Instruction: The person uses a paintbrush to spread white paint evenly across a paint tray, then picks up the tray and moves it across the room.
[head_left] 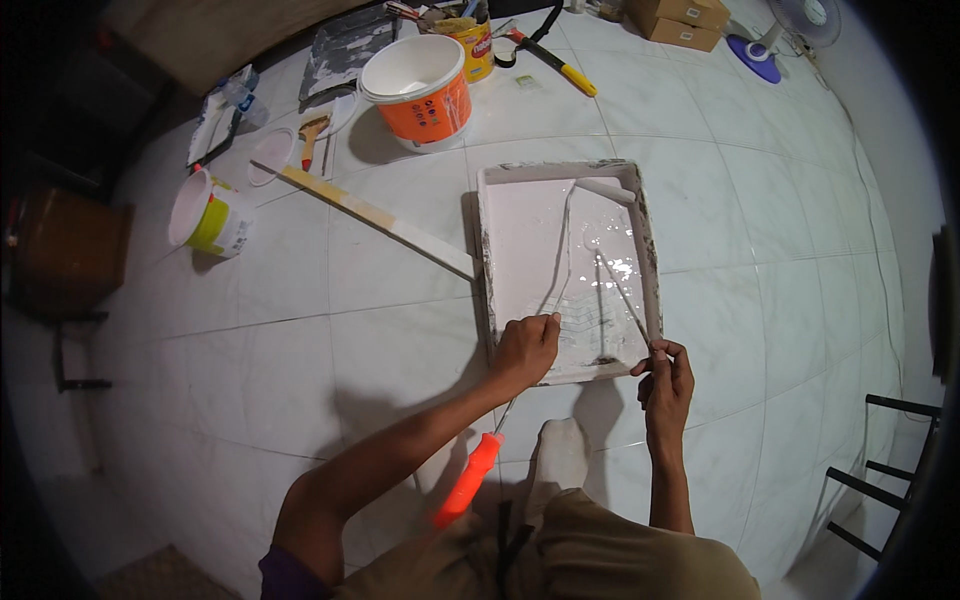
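A paint tray (483, 240) with dark, paint-crusted rims stands on the floor before me, holding pale pinkish-white paint (525, 235). My left hand (528, 350) is closed round the wire frame of a paint roller (467, 482), over the tray's near left side. The roller's orange handle sticks out below that hand, and its coated head rests in the paint at the far right corner. My right hand (668, 388), at the tray's near right corner, pinches a thin stick (627, 300). Its far tip reaches into the paint.
A long wooden stick (380, 220) leans against the tray's left side. Beyond it stand a white-and-orange bucket (425, 110), a smaller white-and-green tub (215, 215), a brush (312, 135) and a yellow can (478, 50). A yellow-and-black handled tool (565, 70) lies farther back, near cardboard boxes (680, 22) and a fan (760, 55).
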